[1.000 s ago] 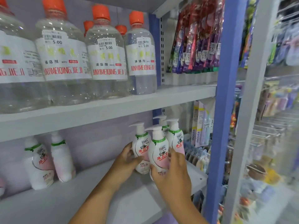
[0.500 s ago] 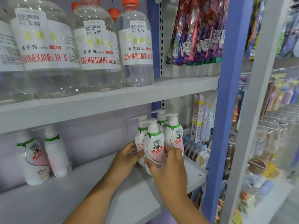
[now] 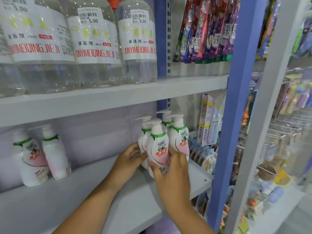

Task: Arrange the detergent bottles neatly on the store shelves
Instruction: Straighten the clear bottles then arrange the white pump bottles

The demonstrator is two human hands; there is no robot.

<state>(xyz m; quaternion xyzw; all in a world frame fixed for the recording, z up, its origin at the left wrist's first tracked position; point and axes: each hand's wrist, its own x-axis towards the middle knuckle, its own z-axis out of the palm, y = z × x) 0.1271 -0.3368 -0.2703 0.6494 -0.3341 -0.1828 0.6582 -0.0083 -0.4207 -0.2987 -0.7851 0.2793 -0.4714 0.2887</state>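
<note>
Since half a second before, the front pump bottle [image 3: 157, 149] had stayed gripped by the right hand [image 3: 170, 174], thumb and fingers curled round it, at the lower shelf [image 3: 118, 191]'s right end among three others [image 3: 179, 137]. The left hand [image 3: 129, 160] still pinched the bottle at its nine o'clock. The clear bottles [image 3: 94, 44] at twelve o'clock were now cut off above their labels; the two white bottles [image 3: 33, 159] at nine o'clock were blurred.

Pretty bright, even store light, barely any shadows. My wide lens bends the shelf posts [image 3: 236, 81] at the edges, and the right-side racks [image 3: 287, 132] are blurry mush.
</note>
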